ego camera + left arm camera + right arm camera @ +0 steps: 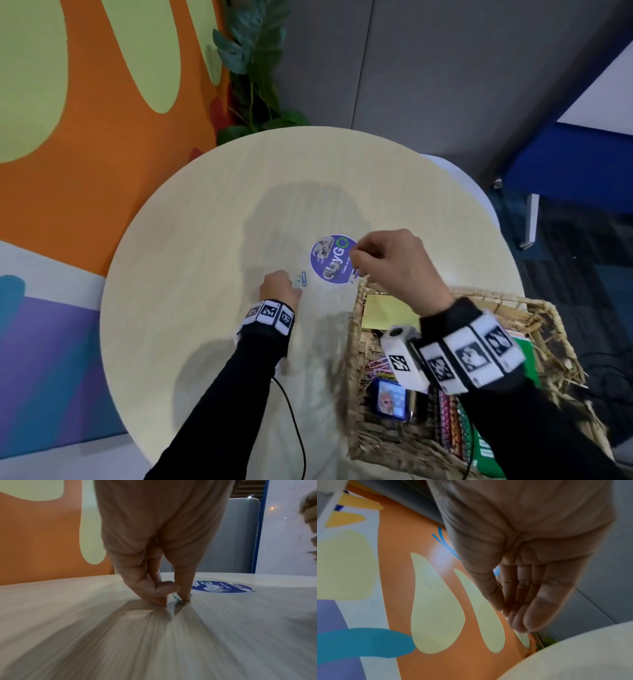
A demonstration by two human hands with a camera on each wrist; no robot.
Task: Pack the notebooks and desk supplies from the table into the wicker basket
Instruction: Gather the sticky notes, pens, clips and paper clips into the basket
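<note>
Blue paper clips (302, 279) lie on the round pale table (205, 240) left of a purple round sticker (334, 258). My left hand (296, 289) is down on them; in the left wrist view its thumb and a finger (186, 596) pinch one clip (175, 596) against the tabletop. The wicker basket (354, 342) stands at the right and holds yellow sticky notes (383, 308), coloured clips (375, 366), a small blue case (390, 399), spiral notebooks (452, 425) and a green notebook (529, 359). My right hand (353, 260) hovers over the basket's far corner, fingers (530, 615) close together and nearly straight, with nothing seen in them.
An orange patterned wall and a leafy plant (253, 68) stand behind the table. A black cable (294, 411) runs from my left wrist across the near tabletop. A blue bench (565, 164) stands at the far right, and the table edge is close behind the basket.
</note>
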